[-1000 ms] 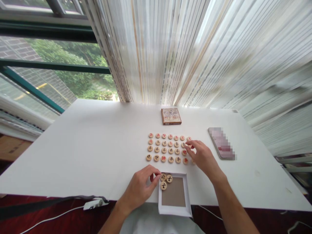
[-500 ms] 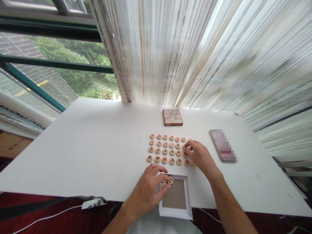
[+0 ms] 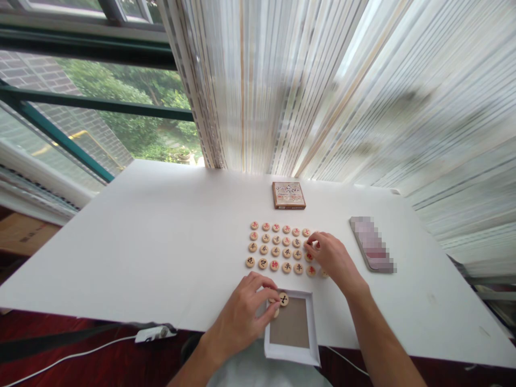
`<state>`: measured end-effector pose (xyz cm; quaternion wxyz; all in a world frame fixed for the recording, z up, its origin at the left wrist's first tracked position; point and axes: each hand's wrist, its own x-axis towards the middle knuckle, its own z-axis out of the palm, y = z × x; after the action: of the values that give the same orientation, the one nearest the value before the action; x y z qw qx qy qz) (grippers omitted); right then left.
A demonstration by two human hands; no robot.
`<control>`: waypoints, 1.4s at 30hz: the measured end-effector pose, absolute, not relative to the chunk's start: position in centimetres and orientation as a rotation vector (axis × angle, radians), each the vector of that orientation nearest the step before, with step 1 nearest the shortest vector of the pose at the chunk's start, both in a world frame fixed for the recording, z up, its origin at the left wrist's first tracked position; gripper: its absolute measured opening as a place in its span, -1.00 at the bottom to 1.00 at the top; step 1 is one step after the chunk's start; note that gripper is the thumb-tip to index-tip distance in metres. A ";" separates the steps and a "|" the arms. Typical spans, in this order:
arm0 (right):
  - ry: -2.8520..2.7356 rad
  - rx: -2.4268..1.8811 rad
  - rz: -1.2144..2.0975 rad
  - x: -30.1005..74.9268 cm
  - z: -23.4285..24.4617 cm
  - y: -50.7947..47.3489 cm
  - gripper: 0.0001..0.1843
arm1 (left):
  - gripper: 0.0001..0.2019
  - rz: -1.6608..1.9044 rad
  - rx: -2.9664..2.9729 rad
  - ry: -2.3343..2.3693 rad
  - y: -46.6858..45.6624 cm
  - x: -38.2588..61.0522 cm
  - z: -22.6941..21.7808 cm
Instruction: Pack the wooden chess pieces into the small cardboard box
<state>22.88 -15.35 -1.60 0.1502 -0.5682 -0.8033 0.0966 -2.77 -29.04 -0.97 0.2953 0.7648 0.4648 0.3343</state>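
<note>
Several round wooden Chinese chess pieces (image 3: 274, 265) with red or black characters lie in four rows on the white table. My right hand (image 3: 332, 260) is at the right end of the rows, thumb and forefinger closed on a piece mostly hidden by the fingertips. Nearer to me is a shallow white-rimmed box tray (image 3: 314, 322) with a brown-grey bottom. My left hand (image 3: 248, 306) reaches over its left wall, thumb and forefinger pinched on a piece in the upper left corner. Beside those fingertips lies a loose piece with a black character (image 3: 284, 299).
A printed flat box (image 3: 289, 195) lies beyond the rows. To the right is a phone (image 3: 373, 244), partly blurred out. A string curtain (image 3: 258, 97) hangs along the table's far edge, by an open window. A white power strip (image 3: 155, 334) with a cable hangs below the front edge.
My left thumb and forefinger have closed together over the pieces in the tray. My right hand stays at the same spot in the rows. The whole view has shifted slightly.
</note>
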 end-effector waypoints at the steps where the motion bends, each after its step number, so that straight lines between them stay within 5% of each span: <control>1: -2.305 -1.638 0.276 22.9 -1.7 -15.3 -0.89 | -0.90 0.893 2.034 1.239 -29.0 -2.8 -1.0; 16: -2.243 -1.638 0.275 22.0 0.1 -16.2 -0.88 | -0.90 0.920 2.014 1.242 -29.0 -3.2 -1.3; 24: -2.078 -1.236 0.576 21.1 3.2 -21.3 -0.82 | -0.89 1.007 1.794 1.228 -28.8 -2.8 -0.9; 32: -2.101 -0.975 0.682 18.6 2.2 -25.7 -0.75 | -0.73 0.959 1.231 1.152 -28.5 -1.8 -0.4; 42: -2.041 -0.949 0.737 17.4 0.4 -27.0 -0.65 | -0.79 0.993 1.134 1.130 -28.3 -1.8 -1.0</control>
<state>17.39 -27.05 0.41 0.3771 -0.3711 -0.7982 0.2882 -1.84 -28.27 -1.03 0.5882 0.4869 0.4849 0.4264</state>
